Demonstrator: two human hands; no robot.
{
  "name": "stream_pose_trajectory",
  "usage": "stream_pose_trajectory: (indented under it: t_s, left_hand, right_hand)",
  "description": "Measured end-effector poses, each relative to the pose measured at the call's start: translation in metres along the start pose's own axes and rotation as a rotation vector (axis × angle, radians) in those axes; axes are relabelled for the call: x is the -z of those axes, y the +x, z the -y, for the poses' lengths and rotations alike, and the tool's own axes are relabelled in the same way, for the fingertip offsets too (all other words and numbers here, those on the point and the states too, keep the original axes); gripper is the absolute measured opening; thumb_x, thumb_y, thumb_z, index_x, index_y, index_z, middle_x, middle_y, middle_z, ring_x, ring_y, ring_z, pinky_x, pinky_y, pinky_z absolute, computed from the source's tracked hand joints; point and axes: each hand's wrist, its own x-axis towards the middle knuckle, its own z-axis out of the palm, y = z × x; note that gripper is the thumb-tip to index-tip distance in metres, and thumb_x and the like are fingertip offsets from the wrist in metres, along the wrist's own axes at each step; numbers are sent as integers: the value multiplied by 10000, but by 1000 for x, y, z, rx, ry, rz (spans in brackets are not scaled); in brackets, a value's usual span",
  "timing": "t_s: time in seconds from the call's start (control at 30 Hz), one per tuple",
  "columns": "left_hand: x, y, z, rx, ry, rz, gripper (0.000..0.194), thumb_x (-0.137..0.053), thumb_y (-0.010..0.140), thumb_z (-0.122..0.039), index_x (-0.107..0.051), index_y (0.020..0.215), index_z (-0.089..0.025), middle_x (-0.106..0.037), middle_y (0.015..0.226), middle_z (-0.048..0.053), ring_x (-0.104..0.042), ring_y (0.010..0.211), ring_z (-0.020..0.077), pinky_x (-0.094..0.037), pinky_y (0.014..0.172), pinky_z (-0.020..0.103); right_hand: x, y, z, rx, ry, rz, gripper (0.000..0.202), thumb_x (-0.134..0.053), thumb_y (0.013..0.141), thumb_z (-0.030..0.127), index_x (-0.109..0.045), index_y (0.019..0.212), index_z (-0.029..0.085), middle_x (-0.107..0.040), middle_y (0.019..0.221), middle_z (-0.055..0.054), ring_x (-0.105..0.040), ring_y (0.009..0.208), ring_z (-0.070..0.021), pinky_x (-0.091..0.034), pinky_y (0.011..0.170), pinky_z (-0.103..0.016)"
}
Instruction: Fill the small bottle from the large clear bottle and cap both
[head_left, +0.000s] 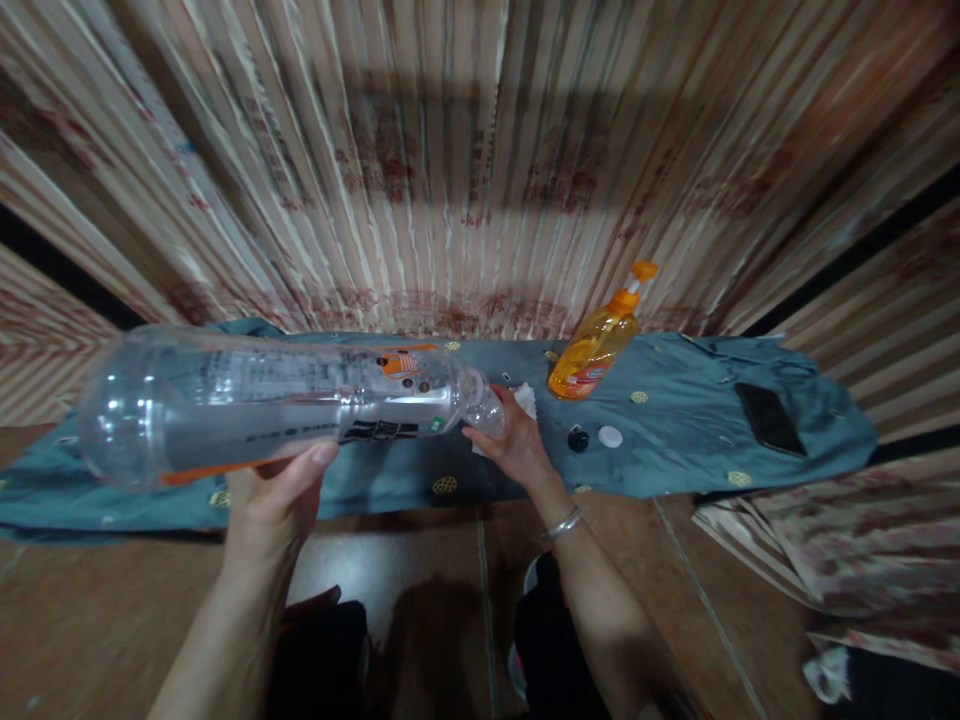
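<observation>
A large clear plastic bottle (pixel 300 400) with a printed label lies nearly level above the cloth, its narrow end pointing right. My left hand (pixel 274 500) grips it from below, thumb along its near side. At the narrow end, the fingers of my right hand (pixel 514 435) close round a small clear plastic piece (pixel 484 405). Whether this is a separate small bottle or the big bottle's own neck, I cannot tell. White tissue (pixel 526 400) shows behind my right hand. Just right of that hand lie a black cap (pixel 577 438) and a white round cap (pixel 610 436).
A pump bottle of orange liquid (pixel 596 345) stands toward the back. Farther right lies a dark phone (pixel 769 418). Everything rests on a narrow surface covered with green cloth (pixel 675 440). A pleated curtain (pixel 465 200) hangs behind; tiled floor lies in front.
</observation>
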Motion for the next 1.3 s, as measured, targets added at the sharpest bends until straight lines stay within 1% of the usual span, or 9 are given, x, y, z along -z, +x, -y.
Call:
stream_pose_trajectory:
  t_s: [0.13,0.27,0.47,0.6,0.73,0.9,1.03,1.2,1.3]
  left_hand:
    - [2,1,2,-8,-14,-21,490,-915,415,-229,-689,848,-248,-582,553,-96,-548,499,77,-482,537,171]
    - [3,2,4,-15,-1,-18,484,-904,446,-230,-689,878,-253,-621,607,-81,-583,562,94,-506,599,192]
    - [1,3,2,-33,1,18,385,-894,460,-231,-687,784,-248,-607,585,-71,-583,560,107,-501,581,205]
    - [1,2,2,-23,1,3,307,-900,441,-219,-659,631,-235,-566,533,-75,-545,517,86,-483,536,181]
    - [4,1,5,-9,34,-13,292,-909,456,-279,-629,504,-213,-577,535,-62,-539,524,73,-512,583,186]
    - [7,2,7,-17,47,-10,286,-905,463,-303,-634,513,-224,-622,599,-39,-604,614,122,-566,736,279]
    - [5,1,8,-3,43,-26,291,-898,463,-296,-628,540,-218,-678,703,-24,-625,643,124,-565,741,279]
    - [3,0,7,-15,49,-8,283,-877,512,-295,-622,612,-224,-696,767,-13,-682,860,202,-549,870,357]
    - [3,0,7,-18,35,-5,285,-887,506,-284,-626,607,-230,-656,681,-40,-654,753,157,-551,814,305]
  right_hand:
    - [0,0,0,3,-6,0,635,-764,730,322,-493,1291,197,-644,1240,-100,-622,1154,-272,-500,1006,-436]
    - [0,0,1,-7,-6,2,639,-768,724,314,-494,1289,193,-644,1240,-105,-624,1149,-274,-499,1008,-441]
    - [2,1,3,-19,0,13,627,-770,719,300,-506,1278,199,-649,1226,-98,-630,1134,-271,-506,1001,-433]
    - [1,1,3,-14,5,5,631,-770,716,296,-505,1282,207,-646,1233,-93,-626,1142,-269,-502,1008,-435]
    - [0,1,4,-17,8,2,628,-762,722,289,-501,1286,201,-648,1224,-98,-626,1140,-268,-502,1006,-432]
    - [-1,0,4,-27,13,-1,636,-761,718,293,-503,1293,211,-647,1227,-94,-625,1144,-266,-499,1011,-432]
    - [-1,0,4,-40,8,-1,647,-763,711,297,-501,1297,211,-645,1235,-97,-623,1146,-274,-500,1004,-445]
    - [0,0,5,-40,16,10,623,-762,716,291,-506,1279,209,-651,1222,-94,-627,1137,-269,-503,1001,-433]
    - [0,0,5,-47,13,8,628,-766,709,294,-509,1275,209,-649,1224,-94,-625,1142,-270,-497,1012,-438]
